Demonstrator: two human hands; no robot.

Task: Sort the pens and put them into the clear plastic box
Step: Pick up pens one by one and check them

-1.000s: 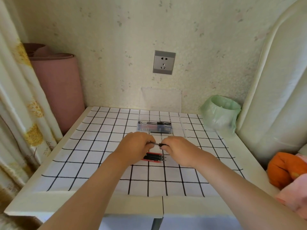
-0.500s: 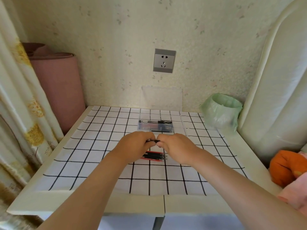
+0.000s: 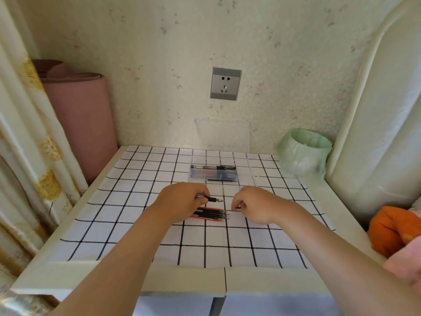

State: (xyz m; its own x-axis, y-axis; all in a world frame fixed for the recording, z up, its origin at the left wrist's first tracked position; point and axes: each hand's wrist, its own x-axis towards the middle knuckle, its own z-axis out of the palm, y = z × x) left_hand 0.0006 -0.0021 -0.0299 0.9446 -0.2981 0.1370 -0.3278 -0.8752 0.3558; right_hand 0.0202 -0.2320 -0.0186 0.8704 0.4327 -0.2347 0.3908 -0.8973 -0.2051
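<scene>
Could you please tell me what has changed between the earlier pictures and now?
The hands, which met on one pen half a second ago, have drawn apart. The left hand keeps hold of the black pen; the right hand has moved right, pinching a small piece too small to identify. The pile of pens and the clear plastic box stayed where they were.

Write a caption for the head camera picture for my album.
Left hand holds a pen, right hand pinches a small part, by a pile of pens, in front of the clear box.
</scene>
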